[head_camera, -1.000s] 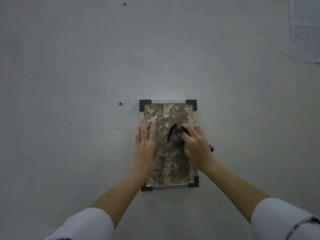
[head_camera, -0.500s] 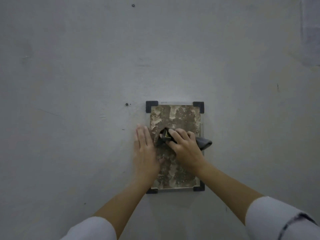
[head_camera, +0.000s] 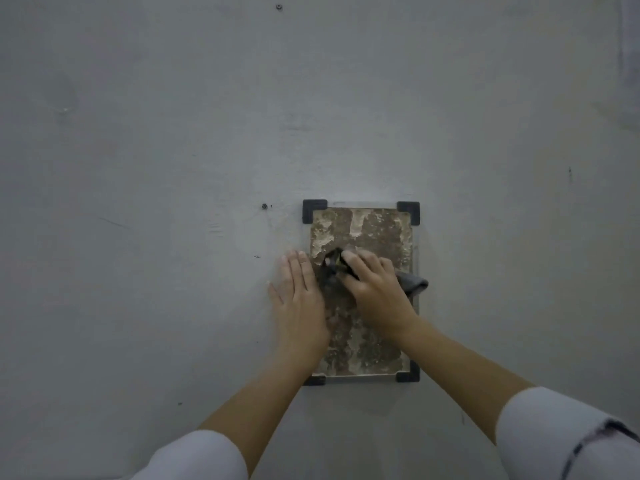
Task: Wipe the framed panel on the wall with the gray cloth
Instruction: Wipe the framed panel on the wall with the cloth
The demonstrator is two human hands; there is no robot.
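The left hand (head_camera: 298,299) lay flat with fingers spread open at the left edge of the framed panel (head_camera: 374,233) on the wall (head_camera: 156,168). The right hand (head_camera: 375,289) squeezed the gray cloth (head_camera: 412,283) against the panel's middle. The wiping looked only partly done; the panel was brown and blotchy, with black corner pieces.
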